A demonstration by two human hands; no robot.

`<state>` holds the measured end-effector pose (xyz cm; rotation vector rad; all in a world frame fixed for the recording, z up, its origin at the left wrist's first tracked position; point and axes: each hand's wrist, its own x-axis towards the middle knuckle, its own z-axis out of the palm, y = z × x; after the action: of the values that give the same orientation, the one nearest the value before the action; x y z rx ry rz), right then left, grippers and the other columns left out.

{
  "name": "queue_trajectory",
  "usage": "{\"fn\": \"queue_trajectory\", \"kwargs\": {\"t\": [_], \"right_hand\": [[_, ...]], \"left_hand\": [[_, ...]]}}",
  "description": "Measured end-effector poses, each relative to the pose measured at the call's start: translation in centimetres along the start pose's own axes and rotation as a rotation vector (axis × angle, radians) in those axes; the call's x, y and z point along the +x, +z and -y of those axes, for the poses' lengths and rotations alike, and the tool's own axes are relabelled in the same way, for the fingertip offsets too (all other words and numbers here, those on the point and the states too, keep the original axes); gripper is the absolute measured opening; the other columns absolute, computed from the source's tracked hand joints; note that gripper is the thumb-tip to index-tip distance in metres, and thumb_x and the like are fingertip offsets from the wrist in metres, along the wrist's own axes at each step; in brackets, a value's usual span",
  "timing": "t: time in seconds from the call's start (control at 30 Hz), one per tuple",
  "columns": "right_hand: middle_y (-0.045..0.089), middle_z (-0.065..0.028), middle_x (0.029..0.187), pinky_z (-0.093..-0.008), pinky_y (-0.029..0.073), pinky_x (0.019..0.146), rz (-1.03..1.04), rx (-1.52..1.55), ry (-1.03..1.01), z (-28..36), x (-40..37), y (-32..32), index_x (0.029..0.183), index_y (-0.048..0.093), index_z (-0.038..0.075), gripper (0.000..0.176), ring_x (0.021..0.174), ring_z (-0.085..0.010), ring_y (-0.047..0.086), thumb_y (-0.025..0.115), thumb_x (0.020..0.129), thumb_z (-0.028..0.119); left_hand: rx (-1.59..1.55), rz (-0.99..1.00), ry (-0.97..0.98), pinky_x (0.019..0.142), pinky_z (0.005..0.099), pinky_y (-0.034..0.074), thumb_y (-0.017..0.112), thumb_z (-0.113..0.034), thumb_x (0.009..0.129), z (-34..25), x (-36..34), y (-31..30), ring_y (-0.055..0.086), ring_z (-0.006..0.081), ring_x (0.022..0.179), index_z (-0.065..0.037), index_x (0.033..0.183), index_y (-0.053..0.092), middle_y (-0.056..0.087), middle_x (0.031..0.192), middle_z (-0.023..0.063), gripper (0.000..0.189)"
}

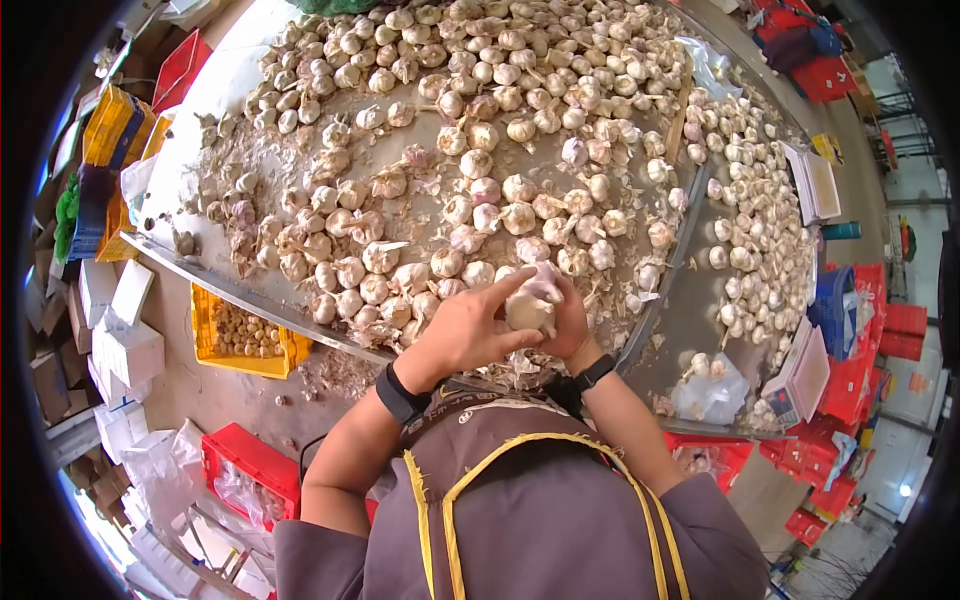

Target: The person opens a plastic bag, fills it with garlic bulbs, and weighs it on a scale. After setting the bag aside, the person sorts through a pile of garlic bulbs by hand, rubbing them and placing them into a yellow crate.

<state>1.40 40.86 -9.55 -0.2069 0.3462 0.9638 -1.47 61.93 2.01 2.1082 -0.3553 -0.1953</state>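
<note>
Between my two hands, just in front of my body, is a pale garlic bulb [532, 304]. My left hand [468, 328] curls round its left side, thumb below and fingers above. Against its right side press the fingers of my right hand [570, 318]. Many more garlic bulbs [480, 190] with dry stems lie spread on the metal table [400, 150], some close to my fingers. Loose papery skins lie among them.
A metal divider [665, 265] separates off more garlic on the right, near a plastic bag [712, 392] and a weighing scale [798, 375]. Below the table's left edge stand a yellow crate [215, 350] of garlic and a red crate [250, 460].
</note>
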Motion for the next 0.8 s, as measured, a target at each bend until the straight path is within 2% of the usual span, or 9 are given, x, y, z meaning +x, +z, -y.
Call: {"fn": "queue_trajectory", "kwargs": {"t": [0.13, 0.27, 0.4, 0.47, 0.53, 0.6, 0.67, 0.73, 0.8], "right_hand": [[0.057, -0.0154, 0.128, -0.0446, 0.058, 0.089, -0.119, -0.019, -0.258, 2.7, -3.4, -2.0, 0.132, 0.054, 0.01, 0.059, 0.117, -0.0357, 0.057, 0.049, 0.095, 0.056], [0.04, -0.0148, 0.145, -0.0457, 0.056, 0.094, 0.409, 0.263, -0.467, 11.9, -9.3, -1.0, 0.143, 0.044, 0.018, 0.063, 0.13, -0.0342, 0.047, 0.07, 0.086, 0.027], [0.027, -0.0211, 0.158, -0.0587, 0.043, 0.107, 0.435, 0.638, -0.951, 18.7, -14.5, 2.8, 0.15, 0.032, 0.007, 0.073, 0.142, -0.043, 0.031, 0.054, 0.096, 0.05], [0.029, -0.0223, 0.156, -0.0583, 0.04, 0.109, 0.302, 0.543, -1.032, 20.4, -14.7, 1.4, 0.15, 0.03, 0.003, 0.074, 0.141, -0.0427, 0.034, 0.047, 0.098, 0.053], [0.041, -0.0255, 0.148, -0.0527, 0.044, 0.108, 0.201, 0.308, -0.962, 21.2, -12.5, -0.8, 0.148, 0.028, -0.004, 0.069, 0.135, -0.0416, 0.044, 0.042, 0.103, 0.046], [0.068, -0.0172, 0.111, -0.0353, 0.058, 0.085, -0.209, -0.415, -0.873, 19.2, -7.7, -0.7, 0.119, 0.058, -0.003, 0.036, 0.102, -0.0242, 0.066, 0.059, 0.098, 0.027], [0.069, -0.0093, 0.103, -0.0277, 0.056, 0.075, -0.618, -1.017, -0.71, 13.3, -2.3, 2.1, 0.115, 0.062, 0.003, 0.03, 0.089, -0.0184, 0.067, 0.067, 0.093, 0.023], [0.07, -0.0076, 0.104, -0.0342, 0.055, 0.083, -0.615, -1.878, -0.588, 9.8, 1.5, 2.1, 0.111, 0.066, 0.007, 0.03, 0.094, -0.0214, 0.067, 0.073, 0.088, 0.026], [0.069, -0.0096, 0.108, -0.0403, 0.048, 0.096, -0.568, -2.281, -0.313, 7.2, 3.8, 3.7, 0.112, 0.066, 0.009, 0.035, 0.11, -0.0281, 0.059, 0.076, 0.081, 0.023]], "left_hand": [[-0.64, 0.069, -0.392, 0.05, 0.0273, 0.051, 0.074, -0.021, 0.089, -0.1, -0.5, -2.5, 0.061, 0.0101, 0.06, -0.006, 0.143, 0.045, 0.062, 0.075, 0.0066, 0.063], [-0.561, -0.424, -0.57, 0.068, 0.0257, 0.052, 0.063, -0.028, 0.095, 5.3, -5.6, -7.3, 0.063, 0.0118, 0.074, -0.007, 0.132, 0.058, 0.065, 0.091, 0.0054, 0.043], [-0.686, -0.913, -0.492, 0.058, 0.0208, 0.046, 0.057, -0.034, 0.098, 15.3, -17.5, -16.2, 0.056, 0.0081, 0.067, -0.005, 0.116, 0.064, 0.054, 0.08, -0.003, 0.035], [-0.543, -1.25, -0.619, 0.06, 0.0231, 0.051, 0.062, -0.033, 0.096, 22.7, -24.9, -22.0, 0.064, 0.0118, 0.08, -0.003, 0.117, 0.063, 0.065, 0.098, 0.003, 0.036], [-0.34, -1.401, -0.677, 0.073, 0.0275, 0.055, 0.064, -0.032, 0.095, 27.4, -29.4, -25.3, 0.066, 0.0165, 0.091, 0.001, 0.12, 0.062, 0.067, 0.109, 0.0085, 0.041], [1.084, -1.199, -0.745, 0.085, 0.0294, 0.052, 0.065, -0.029, 0.095, 27.2, -29.2, -26.8, 0.064, 0.0187, 0.099, 0.003, 0.123, 0.06, 0.066, 0.114, 0.0112, 0.043], [0.312, -1.159, -0.619, 0.09, 0.0294, 0.049, 0.063, -0.023, 0.097, 21.9, -21.7, -23.6, 0.062, 0.0183, 0.105, 0.001, 0.127, 0.058, 0.066, 0.118, 0.0119, 0.039], [0.139, -0.851, -0.474, 0.082, 0.0285, 0.052, 0.061, -0.014, 0.098, 16.6, -13.2, -17.7, 0.063, 0.0151, 0.104, -0.004, 0.126, 0.062, 0.068, 0.116, 0.01, 0.03], [0.128, -0.549, -0.383, 0.075, 0.0307, 0.055, 0.067, -0.012, 0.091, 13.8, -6.9, -10.0, 0.067, 0.0211, 0.099, -0.006, 0.123, 0.062, 0.07, 0.11, 0.0123, 0.032]]}}
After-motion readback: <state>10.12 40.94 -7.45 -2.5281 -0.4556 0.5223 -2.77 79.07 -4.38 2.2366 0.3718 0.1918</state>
